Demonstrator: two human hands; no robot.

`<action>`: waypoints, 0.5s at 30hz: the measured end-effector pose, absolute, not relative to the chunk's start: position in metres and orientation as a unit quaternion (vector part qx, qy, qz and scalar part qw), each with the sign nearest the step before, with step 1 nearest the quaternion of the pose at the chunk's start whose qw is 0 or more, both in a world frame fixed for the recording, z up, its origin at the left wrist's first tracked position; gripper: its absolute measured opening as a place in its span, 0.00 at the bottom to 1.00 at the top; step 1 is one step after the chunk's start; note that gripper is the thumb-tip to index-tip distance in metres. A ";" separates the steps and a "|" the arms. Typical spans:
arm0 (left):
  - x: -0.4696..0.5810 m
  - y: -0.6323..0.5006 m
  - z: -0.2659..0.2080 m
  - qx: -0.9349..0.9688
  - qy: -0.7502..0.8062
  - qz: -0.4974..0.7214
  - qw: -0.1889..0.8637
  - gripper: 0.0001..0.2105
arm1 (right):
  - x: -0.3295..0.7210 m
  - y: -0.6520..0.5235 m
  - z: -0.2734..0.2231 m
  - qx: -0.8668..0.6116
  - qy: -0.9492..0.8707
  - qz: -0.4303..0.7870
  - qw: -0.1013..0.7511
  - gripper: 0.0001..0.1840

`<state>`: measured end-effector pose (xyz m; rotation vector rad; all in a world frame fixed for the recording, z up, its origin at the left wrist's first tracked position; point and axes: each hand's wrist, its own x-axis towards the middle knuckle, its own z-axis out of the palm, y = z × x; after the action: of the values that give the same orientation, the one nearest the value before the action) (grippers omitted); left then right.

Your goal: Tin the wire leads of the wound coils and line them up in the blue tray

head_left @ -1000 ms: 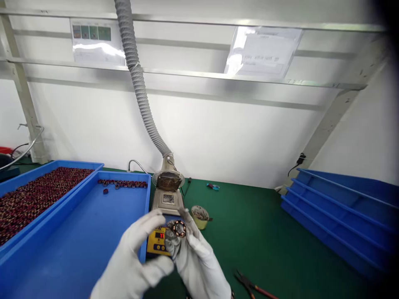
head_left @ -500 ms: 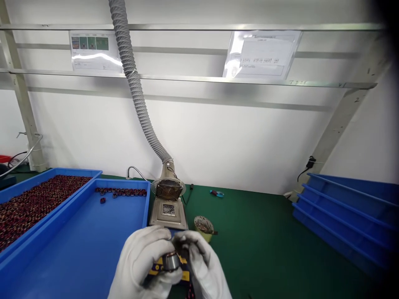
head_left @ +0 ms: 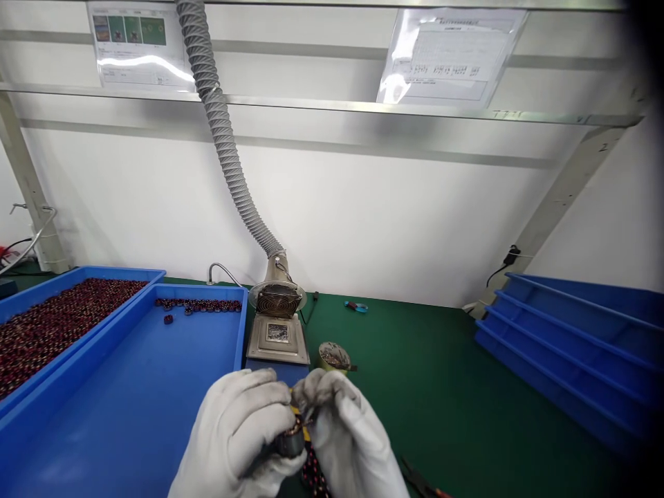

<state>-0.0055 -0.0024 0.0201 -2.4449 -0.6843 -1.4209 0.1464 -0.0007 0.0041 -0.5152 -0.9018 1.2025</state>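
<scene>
My left hand [head_left: 236,432], in a white glove, is closed around a small dark ring-shaped coil [head_left: 291,443] with copper-coloured wire showing at its top. Close against it on the right, my gloved right hand [head_left: 350,432] has its thumb and fingertips pinched together beside the coil's upper edge. Those fingertips are smudged grey, and what lies between them is hidden. Under the hands, a strip of small dark red pieces [head_left: 314,474] and a bit of yellow show partly.
A solder pot [head_left: 279,333] under a grey exhaust hose [head_left: 228,142] stands ahead, with a tin [head_left: 333,355] beside it. Blue trays of dark red coils [head_left: 62,318] lie left. Stacked blue trays [head_left: 565,353] are right. Pliers [head_left: 421,481] lie near the front; small cutters [head_left: 355,306] lie farther back.
The view has tipped downward, and the pliers have come into sight. The coil has turned in my left hand, and my right fingertips have closed in beside it.
</scene>
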 end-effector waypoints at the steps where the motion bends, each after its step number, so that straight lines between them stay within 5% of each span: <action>1: -0.006 -0.003 0.019 -0.830 -0.243 -0.485 0.133 0.06 | 0.147 -0.001 0.004 -0.235 -0.366 0.544 0.717 0.13; 10: -0.014 -0.003 0.010 -0.805 -0.295 -0.444 0.260 0.08 | 0.121 -0.018 -0.004 -0.328 -0.398 0.548 0.659 0.14; 15: -0.017 -0.002 0.010 -0.806 -0.298 -0.455 0.233 0.08 | 0.123 -0.011 -0.013 -0.280 -0.380 0.614 0.633 0.14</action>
<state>-0.0166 -0.0020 0.0105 -2.2147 -0.8196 -1.2487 0.1232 -0.0107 -0.0131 -0.6399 -0.8692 1.4043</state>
